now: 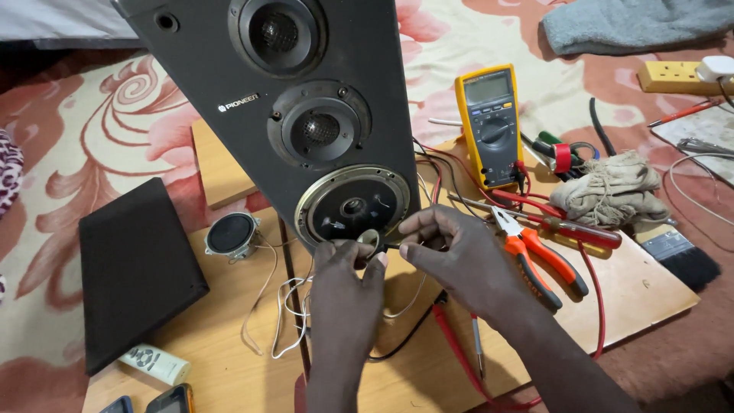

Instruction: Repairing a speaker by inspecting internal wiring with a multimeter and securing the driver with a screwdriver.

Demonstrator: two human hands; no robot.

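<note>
A tall black speaker cabinet (pixel 229 84) stands on a wooden board (pixel 634 294). It shows two mounted drivers and an open bottom driver hole (pixel 353 206) with a metal ring. My left hand (pixel 348 264) and my right hand (pixel 451 245) meet just below that hole, fingertips pinched together on a small round metallic part (pixel 369 239) with thin wires. White wires (pixel 287 306) hang down from under my hands.
A loose small speaker driver (pixel 232 233) lies left of the cabinet, next to a black flat panel (pixel 138 268). To the right are a yellow multimeter (pixel 492 126) with red leads, orange-handled pliers (pixel 539 260), a red screwdriver (pixel 569 228), a rag (pixel 608 191) and a paintbrush (pixel 680 256).
</note>
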